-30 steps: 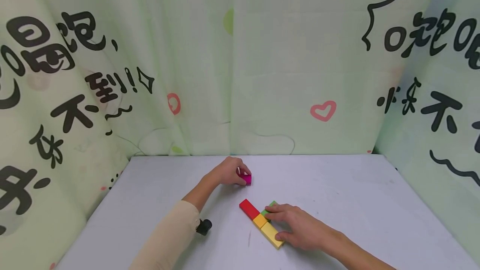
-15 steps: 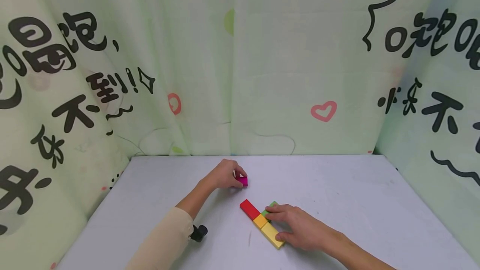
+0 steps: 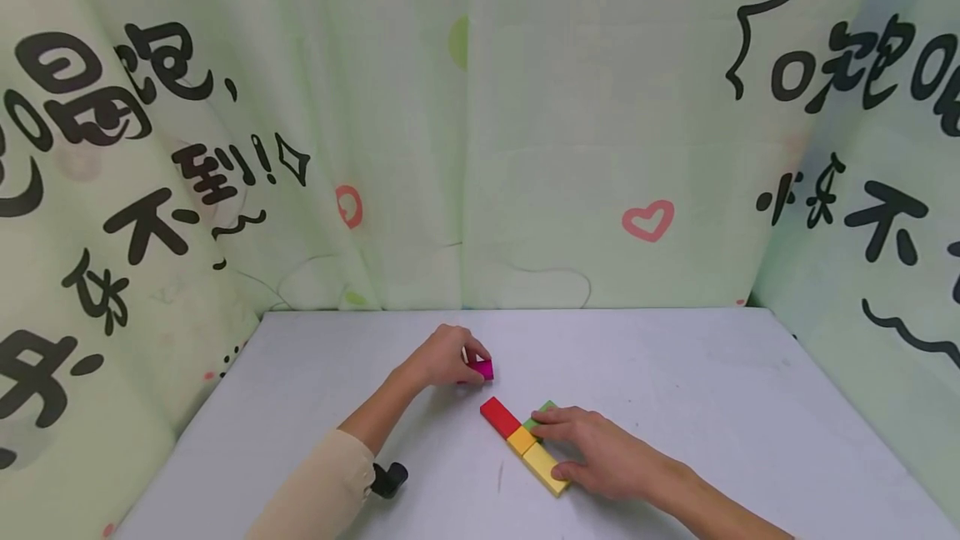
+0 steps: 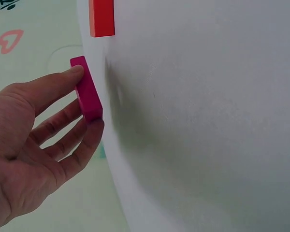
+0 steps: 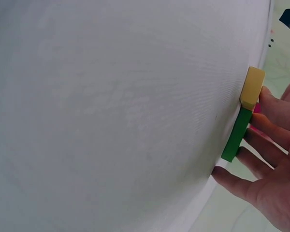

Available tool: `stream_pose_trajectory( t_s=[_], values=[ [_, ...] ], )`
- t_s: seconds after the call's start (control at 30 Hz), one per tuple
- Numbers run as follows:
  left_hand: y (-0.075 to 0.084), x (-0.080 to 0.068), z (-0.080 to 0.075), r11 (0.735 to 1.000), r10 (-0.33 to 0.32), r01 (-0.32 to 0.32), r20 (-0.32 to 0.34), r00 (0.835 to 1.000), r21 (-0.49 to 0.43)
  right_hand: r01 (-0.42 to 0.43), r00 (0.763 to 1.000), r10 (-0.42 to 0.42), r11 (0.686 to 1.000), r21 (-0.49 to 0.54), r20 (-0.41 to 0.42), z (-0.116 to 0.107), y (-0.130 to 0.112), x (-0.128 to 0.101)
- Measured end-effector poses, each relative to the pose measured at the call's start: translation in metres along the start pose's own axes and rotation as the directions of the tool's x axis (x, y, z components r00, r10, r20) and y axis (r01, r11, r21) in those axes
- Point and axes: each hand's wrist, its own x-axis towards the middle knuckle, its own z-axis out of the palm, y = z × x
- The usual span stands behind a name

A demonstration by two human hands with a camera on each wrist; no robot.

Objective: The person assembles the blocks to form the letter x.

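My left hand (image 3: 446, 355) pinches a magenta block (image 4: 89, 94) between thumb and fingertips, close over the table just beyond the red block (image 3: 499, 417). On the table, the red block, an orange block (image 3: 521, 441) and a longer pale yellow block (image 3: 547, 471) lie end to end in a slanting row. A green block (image 5: 238, 135) branches off beside the orange one. Over these my right hand (image 3: 603, 455) rests with loosely extended fingers, its thumb at the pale yellow block and fingertips on the green block, which they partly cover in the head view.
All of this is on a white table (image 3: 690, 382). Pale green curtains (image 3: 555, 148) with dark lettering hang behind it and at both sides. A small black device (image 3: 390, 480) sits at the left wrist, by the sleeve (image 3: 318, 486).
My left hand has drawn the magenta block slightly left and nearer, toward the red block. The right hand and the blocks beneath it have stayed in place.
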Motion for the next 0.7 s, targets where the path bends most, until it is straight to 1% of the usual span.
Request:
stream_pose_trajectory(
  t_s=[0.17, 0.43, 0.7],
  values=[
    [0.003, -0.007, -0.001, 1.0, 0.01, -0.01, -0.017, 1.0, 0.002, 0.002, 1.0, -0.002, 1.0, -0.006, 0.0, 0.0, 0.0, 0.0],
    [0.013, -0.021, -0.002, 1.0, -0.015, 0.015, -0.034, 0.999, 0.013, -0.002, 1.0, 0.002, 1.0, 0.002, 0.0, -0.001, 0.0, 0.0],
    [0.019, -0.035, -0.001, 0.999, -0.032, 0.034, -0.063, 0.997, 0.031, 0.004, 1.0, -0.004, 1.0, -0.001, -0.007, 0.001, 0.002, 0.001]
  ],
)
